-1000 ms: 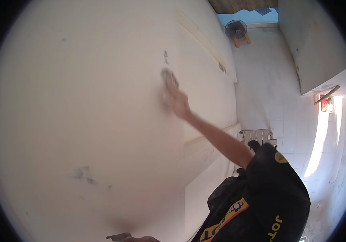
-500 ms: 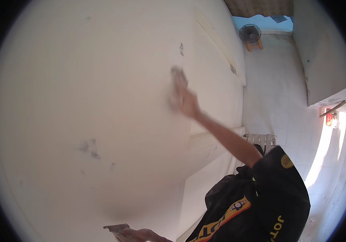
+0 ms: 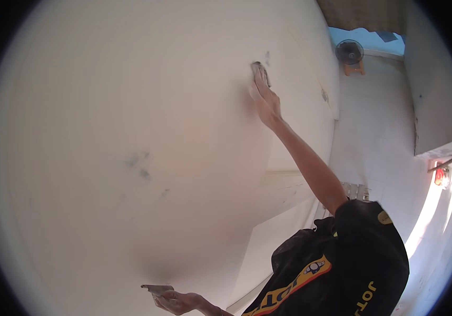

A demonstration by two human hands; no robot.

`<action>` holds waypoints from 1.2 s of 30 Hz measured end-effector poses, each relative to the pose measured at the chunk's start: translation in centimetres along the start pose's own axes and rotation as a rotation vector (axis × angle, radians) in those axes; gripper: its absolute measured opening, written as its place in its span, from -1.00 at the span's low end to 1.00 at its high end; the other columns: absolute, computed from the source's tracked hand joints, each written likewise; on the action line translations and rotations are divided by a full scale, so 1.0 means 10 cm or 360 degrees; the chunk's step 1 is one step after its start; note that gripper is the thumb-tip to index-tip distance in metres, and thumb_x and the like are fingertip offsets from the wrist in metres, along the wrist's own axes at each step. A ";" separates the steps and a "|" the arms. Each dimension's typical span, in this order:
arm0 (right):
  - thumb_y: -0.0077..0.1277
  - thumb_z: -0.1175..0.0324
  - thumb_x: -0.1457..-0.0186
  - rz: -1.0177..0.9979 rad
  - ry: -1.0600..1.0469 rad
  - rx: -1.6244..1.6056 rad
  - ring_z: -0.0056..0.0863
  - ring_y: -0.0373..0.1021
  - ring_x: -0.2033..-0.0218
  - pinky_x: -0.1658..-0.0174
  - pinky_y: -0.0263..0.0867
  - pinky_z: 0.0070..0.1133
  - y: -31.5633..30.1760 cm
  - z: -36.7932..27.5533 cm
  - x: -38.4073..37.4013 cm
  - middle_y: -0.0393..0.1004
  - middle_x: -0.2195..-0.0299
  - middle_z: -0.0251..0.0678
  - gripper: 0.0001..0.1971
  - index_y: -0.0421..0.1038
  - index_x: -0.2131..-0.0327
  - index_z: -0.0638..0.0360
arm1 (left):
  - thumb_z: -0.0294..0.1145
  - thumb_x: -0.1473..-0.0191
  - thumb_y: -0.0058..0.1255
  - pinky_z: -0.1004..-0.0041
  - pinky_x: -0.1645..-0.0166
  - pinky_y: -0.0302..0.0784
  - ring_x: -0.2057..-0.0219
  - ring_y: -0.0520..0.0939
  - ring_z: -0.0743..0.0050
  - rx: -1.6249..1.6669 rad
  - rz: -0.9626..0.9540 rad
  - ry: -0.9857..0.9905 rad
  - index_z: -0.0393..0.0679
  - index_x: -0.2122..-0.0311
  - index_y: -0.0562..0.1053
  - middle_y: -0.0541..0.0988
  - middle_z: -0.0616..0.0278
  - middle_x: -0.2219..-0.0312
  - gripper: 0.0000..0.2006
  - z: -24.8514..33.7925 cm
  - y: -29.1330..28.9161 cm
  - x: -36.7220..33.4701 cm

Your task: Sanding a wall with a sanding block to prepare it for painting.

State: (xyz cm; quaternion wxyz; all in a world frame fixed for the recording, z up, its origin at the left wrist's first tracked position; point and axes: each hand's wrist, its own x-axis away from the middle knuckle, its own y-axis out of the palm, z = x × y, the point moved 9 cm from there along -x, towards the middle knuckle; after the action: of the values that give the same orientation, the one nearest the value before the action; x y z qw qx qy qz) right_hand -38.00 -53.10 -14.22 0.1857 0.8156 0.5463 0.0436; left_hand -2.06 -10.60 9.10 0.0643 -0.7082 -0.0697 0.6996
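Holding a dark flat tool in the right hand, with fingers extended along it, against the pale wall. Note a dark mark just beside those fingertips. Locate gray patches well to the left of and below the right hand. Holding a gray plate in the left hand, below the right; cannot tell whether touching the wall. Note a fan well right of the right hand.

Between the right hand and the left hand, I see free way along the wall; the black shirt blocks lower right.
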 end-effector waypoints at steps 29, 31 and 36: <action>-0.04 0.37 0.01 -0.1047 -0.0722 0.0541 -0.01 -0.14 -0.30 -0.28 -0.08 -0.28 0.90 -0.28 3.04 -0.08 -0.28 0.01 -0.30 -0.01 -0.24 0.19 | -0.30 -0.21 -0.14 0.28 0.34 0.39 0.25 0.46 0.15 0.0057 0.0123 0.0120 -0.32 0.28 0.45 0.52 -0.03 0.31 -0.74 0.12 0.17 -0.10; -0.05 0.35 0.00 -0.0961 -0.0823 0.0550 -0.03 -0.19 -0.32 -0.30 -0.11 -0.33 0.88 -0.18 2.61 -0.16 -0.30 -0.03 -0.27 -0.07 -0.26 0.18 | -0.33 -0.20 -0.12 0.24 0.28 0.40 0.21 0.46 0.14 0.0081 0.0069 0.0118 -0.34 0.25 0.44 0.50 -0.03 0.28 -0.75 0.04 0.12 -0.07; -0.27 0.24 -0.21 0.0078 -0.0798 0.0662 -0.05 -0.20 -0.32 -0.29 -0.10 -0.31 0.50 -0.99 0.42 -0.12 -0.29 -0.02 -0.38 -0.15 -0.26 0.31 | -0.20 -0.23 -0.15 0.26 0.29 0.39 0.28 0.45 0.20 0.0069 0.0027 0.0035 -0.31 0.36 0.47 0.52 -0.02 0.35 -0.66 -0.01 0.08 -0.04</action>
State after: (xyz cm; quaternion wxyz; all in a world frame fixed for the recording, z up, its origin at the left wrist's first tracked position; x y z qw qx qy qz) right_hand -34.70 -48.46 -3.86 0.1428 0.8342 0.4610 -0.2666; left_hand -1.94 -11.48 9.39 0.0746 -0.7149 -0.0478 0.6935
